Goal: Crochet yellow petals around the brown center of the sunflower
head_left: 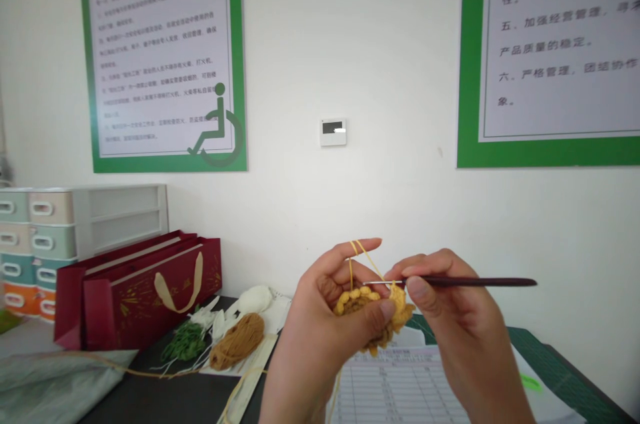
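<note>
My left hand (320, 311) pinches a small yellow crochet piece (357, 302) between thumb and fingers, its scalloped edge facing up. Yellow yarn (369, 257) loops over the raised left index finger and runs down toward the work. In my right hand (450, 304) is a crochet hook (480, 282) with a dark handle, held level between thumb and fingers. Its thin metal tip points left, at the top edge of the crochet piece. Whether the tip passes through a stitch is too small to tell.
Printed sheets (395, 384) lie on a green cutting mat (565, 377) below my hands. Left of them are a brown yarn skein (237, 342), green yarn (185, 342) and white yarn (255, 299). Dark red gift bags (145, 304) stand before a drawer unit (125, 214).
</note>
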The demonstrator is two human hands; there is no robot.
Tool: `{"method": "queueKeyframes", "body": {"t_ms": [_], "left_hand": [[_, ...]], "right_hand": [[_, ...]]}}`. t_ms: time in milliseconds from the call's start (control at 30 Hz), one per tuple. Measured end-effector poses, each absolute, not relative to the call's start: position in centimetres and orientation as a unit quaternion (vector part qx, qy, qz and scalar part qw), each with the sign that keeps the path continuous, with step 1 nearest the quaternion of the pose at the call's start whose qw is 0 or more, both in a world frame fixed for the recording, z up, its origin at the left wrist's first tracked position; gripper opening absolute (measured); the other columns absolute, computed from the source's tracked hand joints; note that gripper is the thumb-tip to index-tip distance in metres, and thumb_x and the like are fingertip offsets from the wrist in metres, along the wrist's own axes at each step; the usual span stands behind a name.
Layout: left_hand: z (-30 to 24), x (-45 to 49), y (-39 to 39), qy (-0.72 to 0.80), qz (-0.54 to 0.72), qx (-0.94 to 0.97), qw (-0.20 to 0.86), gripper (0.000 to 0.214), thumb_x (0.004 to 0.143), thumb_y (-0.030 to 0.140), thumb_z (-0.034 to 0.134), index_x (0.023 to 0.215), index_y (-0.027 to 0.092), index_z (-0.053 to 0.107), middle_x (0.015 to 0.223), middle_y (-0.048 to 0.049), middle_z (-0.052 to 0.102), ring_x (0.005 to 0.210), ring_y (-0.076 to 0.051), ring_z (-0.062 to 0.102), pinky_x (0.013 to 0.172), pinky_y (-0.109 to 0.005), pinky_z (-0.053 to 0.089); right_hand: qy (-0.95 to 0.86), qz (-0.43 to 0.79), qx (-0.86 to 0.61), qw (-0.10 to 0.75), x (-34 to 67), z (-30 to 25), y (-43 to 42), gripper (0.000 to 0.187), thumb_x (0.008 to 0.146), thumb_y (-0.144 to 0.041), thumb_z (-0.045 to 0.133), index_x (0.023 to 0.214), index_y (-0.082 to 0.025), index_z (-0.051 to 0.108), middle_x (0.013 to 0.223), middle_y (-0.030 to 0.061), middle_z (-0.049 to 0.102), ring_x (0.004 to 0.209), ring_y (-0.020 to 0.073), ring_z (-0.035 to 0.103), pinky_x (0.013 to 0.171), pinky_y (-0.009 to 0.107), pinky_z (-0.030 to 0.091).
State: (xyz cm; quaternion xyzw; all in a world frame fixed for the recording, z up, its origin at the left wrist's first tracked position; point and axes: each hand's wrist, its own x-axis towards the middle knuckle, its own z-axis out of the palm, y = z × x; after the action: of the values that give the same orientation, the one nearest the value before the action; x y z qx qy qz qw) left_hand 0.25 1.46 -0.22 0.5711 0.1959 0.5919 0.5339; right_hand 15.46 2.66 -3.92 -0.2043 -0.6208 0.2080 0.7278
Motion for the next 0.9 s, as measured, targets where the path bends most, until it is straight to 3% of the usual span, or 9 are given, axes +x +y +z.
{"method": "queueKeyframes", "body": {"t_ms": [233, 400, 533, 900], "left_hand": [[-0.2, 0.3, 1.4, 0.215, 0.598, 0.564, 0.527, 0.061, 0.067, 0.017, 0.094, 0.123, 0.018, 0.071, 0.074, 0.0019, 0.071, 0.061, -0.01, 0.061, 0.057, -0.022, 0.049], [-0.1, 0.0, 1.7, 0.199, 0.574, 0.572, 0.551, 0.059, 0.065, 0.02, 0.097, 0.118, 0.016, 0.073, 0.075, 0.0012, 0.071, 0.062, -0.011, 0.062, 0.058, -0.022, 0.048], [-0.1, 0.0, 1.9, 0.193, 0.571, 0.574, 0.554, 0.063, 0.065, 0.021, 0.097, 0.122, 0.016, 0.071, 0.078, 0.001, 0.071, 0.064, -0.011, 0.063, 0.059, -0.023, 0.049], [0.0, 1.4, 1.1, 0.213, 0.601, 0.559, 0.53, 0.079, 0.064, 0.016, 0.097, 0.135, 0.022, 0.063, 0.08, 0.0021, 0.073, 0.062, -0.011, 0.062, 0.055, -0.021, 0.048]], "right_hand": [[-0.624, 0.221, -0.267, 0.701, 16.1, -4.0, 2.4, 0.012, 0.089, -0.035, 0.078, 0.092, -0.027, 0.07, 0.087, -0.0007, 0.069, 0.08, 0.0128, 0.067, 0.071, 0.021, 0.055], [-0.572, 0.333, -0.25, 0.707, 15.9, -3.9, 2.5, 0.022, 0.083, -0.04, 0.083, 0.084, -0.023, 0.07, 0.073, -0.002, 0.067, 0.064, 0.0094, 0.059, 0.058, 0.018, 0.049], [-0.544, 0.4, -0.227, 0.702, 15.7, -3.9, 2.9, 0.025, 0.082, -0.042, 0.084, 0.084, -0.022, 0.07, 0.076, 0.0004, 0.07, 0.067, 0.011, 0.06, 0.061, 0.021, 0.05], [-0.511, 0.328, -0.203, 0.768, 15.9, -4.5, 3.8, 0.017, 0.083, -0.034, 0.084, 0.089, -0.024, 0.071, 0.077, 0.0016, 0.072, 0.067, 0.0141, 0.063, 0.06, 0.024, 0.054]]}}
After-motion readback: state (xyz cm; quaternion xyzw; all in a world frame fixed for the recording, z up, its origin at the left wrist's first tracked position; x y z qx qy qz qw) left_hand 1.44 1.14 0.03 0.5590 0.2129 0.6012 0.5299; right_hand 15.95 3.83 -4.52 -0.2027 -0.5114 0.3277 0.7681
